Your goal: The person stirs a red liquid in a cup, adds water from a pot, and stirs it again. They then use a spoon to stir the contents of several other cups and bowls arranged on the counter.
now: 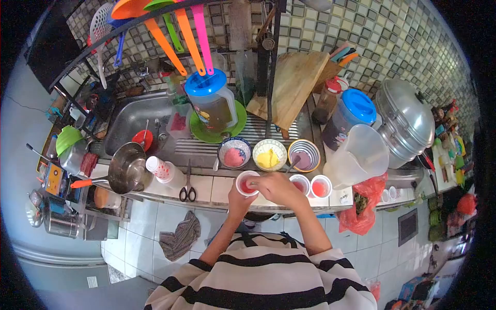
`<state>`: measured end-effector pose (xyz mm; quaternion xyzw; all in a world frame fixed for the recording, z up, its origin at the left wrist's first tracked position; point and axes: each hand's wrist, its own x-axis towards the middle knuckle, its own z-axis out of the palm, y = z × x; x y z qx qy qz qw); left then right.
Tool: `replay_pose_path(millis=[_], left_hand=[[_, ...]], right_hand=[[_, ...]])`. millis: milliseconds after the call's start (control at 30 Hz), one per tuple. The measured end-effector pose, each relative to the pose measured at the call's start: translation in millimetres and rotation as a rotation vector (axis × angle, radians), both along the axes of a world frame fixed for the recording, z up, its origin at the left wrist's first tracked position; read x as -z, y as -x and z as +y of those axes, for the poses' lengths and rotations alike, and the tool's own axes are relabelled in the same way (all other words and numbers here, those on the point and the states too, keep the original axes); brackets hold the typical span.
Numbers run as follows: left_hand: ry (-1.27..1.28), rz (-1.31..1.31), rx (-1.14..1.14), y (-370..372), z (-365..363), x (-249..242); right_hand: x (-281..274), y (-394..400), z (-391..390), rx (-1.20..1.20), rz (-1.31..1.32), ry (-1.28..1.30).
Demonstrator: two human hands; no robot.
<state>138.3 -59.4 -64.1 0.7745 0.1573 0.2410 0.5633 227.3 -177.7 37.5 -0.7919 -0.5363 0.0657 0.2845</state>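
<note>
My left hand [238, 203] wraps around a small white plastic cup [241, 178] with red stuff inside, held at the counter's front edge. Over its mouth, my right hand [279, 189] is closed on what looks like a spoon [252, 182], mostly hidden by the fingers. Two more cups with red contents, a nearer one [299, 182] and a farther one [321, 186], stand right of my right hand. Behind the hands sit three bowls: one with pink stuff [234, 156], one with yellow [268, 159], one with purple [303, 158] and a spoon in it.
Scissors [188, 186], stacked cups [163, 170] and a pan [129, 168] lie to the left. A blue-lidded pitcher [211, 106] stands on a green plate by the sink [137, 121]. On the right are a translucent jug [360, 157], a red bag [361, 206] and a steamer [405, 119].
</note>
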Motion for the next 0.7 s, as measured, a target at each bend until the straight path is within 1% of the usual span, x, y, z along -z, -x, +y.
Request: replay_pose_path(millis=[67, 133, 167, 233, 267, 333, 367, 433, 467, 533, 567, 633, 667, 700], left_hand=[[0.006, 0.013, -0.001, 1, -1, -6], [0.019, 0.005, -0.001, 0, -2, -2], [0.032, 0.001, -0.003, 1, -2, 0], [0.035, 0.006, 0.012, 1, 0, 1], [0.041, 0.014, 0.023, 1, 0, 2], [0.044, -0.002, 0.015, 1, -1, -2], [0.047, -0.017, 0.008, 1, -2, -3], [0.025, -0.010, -0.012, -1, -2, -2], [0.004, 0.003, -0.033, -1, -3, -1], [-0.010, -0.007, -0.006, -2, -1, 2], [-0.025, -0.008, 0.017, -1, 1, 4], [-0.013, -0.011, 0.025, -1, 1, 3], [0.002, -0.012, 0.032, -1, 0, 3], [0.004, -0.011, 0.035, 0, -1, 1]], right_hand=[[0, -1, -1, -0.020, 0.017, -0.015], [-10, -1, 0, 0.099, 0.078, -0.002], [-9, 0, 2, 0.102, 0.076, -0.003], [-4, 2, 4, 0.029, 0.009, 0.031], [-6, 1, 3, 0.030, 0.005, 0.029], [-10, 0, -3, 0.003, 0.084, 0.016], [-8, 0, -2, 0.002, 0.083, 0.015], [-3, -4, -1, 0.106, 0.072, -0.017], [-1, -2, 0, 0.109, 0.071, -0.017], [0, 2, 3, 0.011, -0.037, 0.009], [2, 3, 1, 0.013, -0.035, 0.008], [3, 3, -3, -0.032, 0.074, 0.053], [2, 2, -4, -0.030, 0.076, 0.054], [-3, 0, -5, 0.030, 0.084, 0.029]])
